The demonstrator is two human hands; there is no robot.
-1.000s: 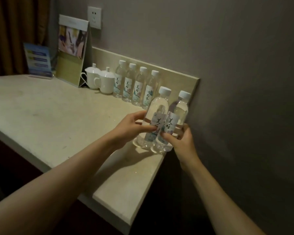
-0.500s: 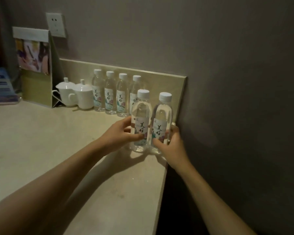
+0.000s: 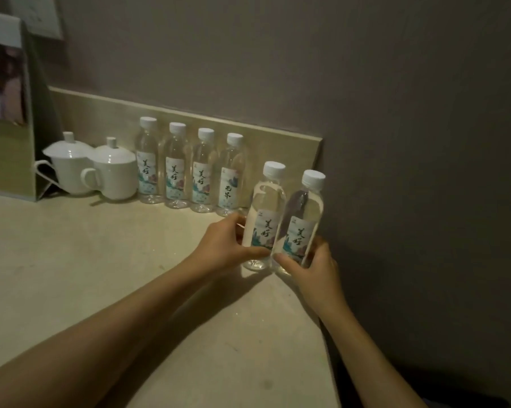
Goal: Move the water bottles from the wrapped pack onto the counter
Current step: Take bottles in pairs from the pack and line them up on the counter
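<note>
The left hand (image 3: 226, 245) grips 1 clear plastic water bottle with a white cap (image 3: 266, 213), and the right hand (image 3: 310, 267) grips a 2nd matching bottle (image 3: 303, 222) touching it; both are full and tilt slightly right at the beige stone worktop (image 3: 101, 275) corner. Behind, 4 full labelled bottles (image 3: 189, 169) stand in a row against the backsplash, beside 2 lidded white ceramic cups (image 3: 95, 169).
</note>
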